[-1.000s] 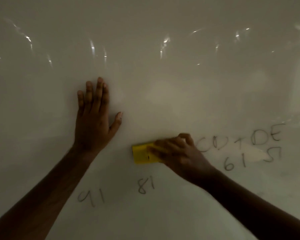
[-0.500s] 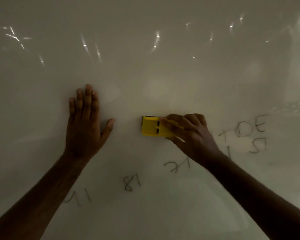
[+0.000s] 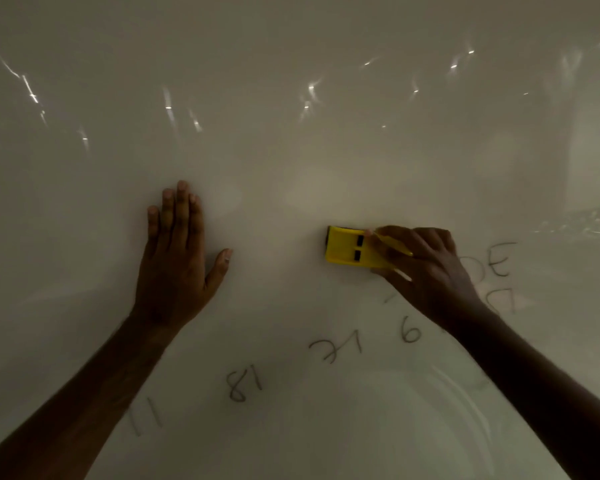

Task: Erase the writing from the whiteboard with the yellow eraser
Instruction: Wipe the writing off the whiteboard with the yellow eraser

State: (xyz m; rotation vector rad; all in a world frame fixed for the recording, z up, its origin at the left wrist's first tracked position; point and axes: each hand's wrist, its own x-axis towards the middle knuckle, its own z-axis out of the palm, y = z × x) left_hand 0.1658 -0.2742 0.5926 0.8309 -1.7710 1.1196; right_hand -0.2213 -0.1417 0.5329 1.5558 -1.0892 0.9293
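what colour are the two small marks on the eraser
Black, on the yellow eraser, in the head view.

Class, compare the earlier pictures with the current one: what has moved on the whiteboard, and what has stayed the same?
The right hand carried the yellow eraser up from the line of letters, and the letters "CD+" there are gone. The left hand stayed flat on the whiteboard, the right kept its grip, and the "DE" and the lower numbers remain.
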